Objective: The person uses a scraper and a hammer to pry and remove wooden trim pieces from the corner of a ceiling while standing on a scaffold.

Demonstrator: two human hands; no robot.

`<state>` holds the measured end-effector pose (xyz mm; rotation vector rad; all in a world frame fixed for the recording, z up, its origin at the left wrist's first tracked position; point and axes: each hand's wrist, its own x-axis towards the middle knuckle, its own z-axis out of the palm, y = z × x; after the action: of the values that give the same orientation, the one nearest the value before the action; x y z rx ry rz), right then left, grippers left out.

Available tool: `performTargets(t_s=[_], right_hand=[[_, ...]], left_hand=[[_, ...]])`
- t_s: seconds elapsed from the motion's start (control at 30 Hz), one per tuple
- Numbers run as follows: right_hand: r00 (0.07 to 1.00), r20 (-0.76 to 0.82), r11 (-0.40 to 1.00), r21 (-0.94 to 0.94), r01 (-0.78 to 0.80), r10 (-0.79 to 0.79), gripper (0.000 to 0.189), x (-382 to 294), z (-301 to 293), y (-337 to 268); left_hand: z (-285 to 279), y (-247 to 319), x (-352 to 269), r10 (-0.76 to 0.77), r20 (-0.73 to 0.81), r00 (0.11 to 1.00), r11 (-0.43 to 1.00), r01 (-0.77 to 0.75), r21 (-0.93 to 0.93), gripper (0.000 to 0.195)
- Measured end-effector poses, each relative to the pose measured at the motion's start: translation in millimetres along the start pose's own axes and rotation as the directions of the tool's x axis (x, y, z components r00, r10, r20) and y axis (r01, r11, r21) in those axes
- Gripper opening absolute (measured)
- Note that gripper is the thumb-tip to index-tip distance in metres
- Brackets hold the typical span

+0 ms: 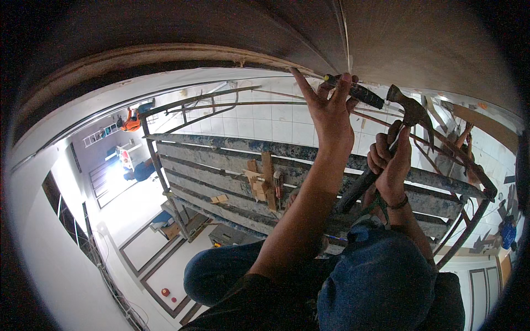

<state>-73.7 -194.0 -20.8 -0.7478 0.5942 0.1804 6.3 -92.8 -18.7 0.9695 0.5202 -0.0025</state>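
High up against a brown panel [405, 45], my left hand [333, 120] grips a short dark-handled tool [368, 96] with a yellow part at one end. Its exact kind cannot be told. One finger of that hand stretches up to the edge of a wooden trim strip [198, 51]; contact is unclear. My right hand [391, 159] is closed around the handle of a claw hammer [408, 105]. The hammer's striking face is a short gap from the dark tool's right end, and its claw points to the right.
Below me are the paint-stained planks [207, 167] of a scaffold with a metal rail [198, 97]. Wood offcuts [256, 182] and a screwdriver [278, 186] lie on them. Farther down are a person in orange [131, 123], a person in blue [143, 171] and a ladder [101, 134].
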Motion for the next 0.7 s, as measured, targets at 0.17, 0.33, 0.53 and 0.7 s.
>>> performTargets(t_s=[0.17, 0.33, 0.53, 0.7], right_hand=[[1.000, 0.001, 1.000, 0.002, 0.001, -0.001, 0.042, 1.9, -1.0, 1.3], [1.000, -0.011, 0.998, 0.058, -0.020, 0.021, 0.041, 3.6, -1.0, 5.4], [0.994, -0.106, 0.993, 0.119, 0.001, 0.011, 0.042, 1.5, 0.4, 6.0], [0.997, -0.074, 0.999, 0.036, -0.036, 0.038, 0.042, -2.4, -4.1, 6.1]], left_hand=[[0.0, 0.3, 1.3, -0.008, 0.000, 1.000, 1.000, 0.008, 0.018, 0.102], [2.7, -3.0, 2.3, 0.013, 0.004, 1.000, 1.000, -0.013, -0.009, 0.101], [1.9, -1.6, 2.4, 0.013, -0.025, 1.000, 1.000, -0.013, 0.003, 0.100], [5.8, -1.2, 2.8, 0.016, -0.030, 0.999, 1.000, -0.016, -0.006, 0.099]])
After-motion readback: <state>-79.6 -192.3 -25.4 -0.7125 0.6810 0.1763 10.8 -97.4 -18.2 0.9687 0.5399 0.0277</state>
